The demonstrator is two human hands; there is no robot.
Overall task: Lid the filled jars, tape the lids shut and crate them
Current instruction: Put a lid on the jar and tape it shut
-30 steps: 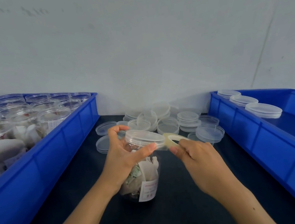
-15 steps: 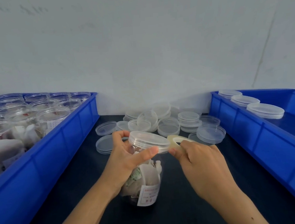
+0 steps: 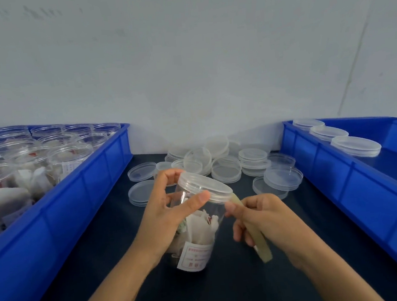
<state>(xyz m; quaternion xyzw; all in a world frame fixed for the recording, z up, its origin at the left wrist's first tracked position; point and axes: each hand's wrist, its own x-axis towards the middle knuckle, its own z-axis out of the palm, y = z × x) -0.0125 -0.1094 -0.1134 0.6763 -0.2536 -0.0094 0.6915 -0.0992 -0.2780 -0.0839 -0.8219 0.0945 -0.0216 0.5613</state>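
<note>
Since the earlier frame the jar [image 3: 194,225] has tipped toward the right and the tape roll [image 3: 260,238] has dropped lower, from beside the lid rim to below it.

Left hand [image 3: 167,213] grips the jar's shoulder, thumb laid just under the lid [image 3: 204,185]; right hand [image 3: 263,219] pinches the roll, its strip running up to the lid's edge. Jar base rests on the dark tabletop [image 3: 105,254] between the left crate [image 3: 82,203] of unlidded filled jars and the right crate [image 3: 354,184]. Judgement: taping is under way, and the lid appears seated. Recommended practice is to keep the strip taut, straddle the seam of lid and jar wall, turn the jar with the left hand rather than chase it with the roll, and press the tape flat as it lands. Slack would likely wrinkle the tape and weaken the seal. Spare lids [image 3: 227,167] lie behind.
</note>
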